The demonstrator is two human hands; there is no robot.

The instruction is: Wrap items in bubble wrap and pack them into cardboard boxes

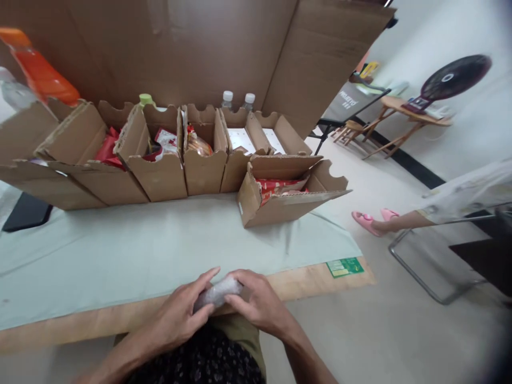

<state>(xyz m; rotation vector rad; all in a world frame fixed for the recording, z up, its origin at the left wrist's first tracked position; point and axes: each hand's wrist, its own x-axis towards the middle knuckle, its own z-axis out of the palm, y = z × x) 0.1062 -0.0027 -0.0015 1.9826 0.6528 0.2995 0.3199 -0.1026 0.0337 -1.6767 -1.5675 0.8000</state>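
My left hand [186,306] and my right hand [256,298] hold a small greyish-white, roll-shaped item [221,291] between them, at the front edge of the table. It looks wrapped in clear plastic, but blur hides what it is. My left fingers and thumb close round its left end, while the right thumb and fingers pinch the other end. Beyond my hands stands an open cardboard box [276,210] with red packets [276,185] inside. A row of similar boxes [164,178] lines the back, holding red packets, a pack of stick-shaped snacks [198,143] and white cartons [241,140].
A pale green cloth [132,245] covers the table, with a wooden edge [304,278] in front. A black phone [28,210] lies at left. Bottles, one orange [48,74], stand behind the boxes against a cardboard panel [192,48]. At right are a fan [452,80] and a person's foot [370,221].
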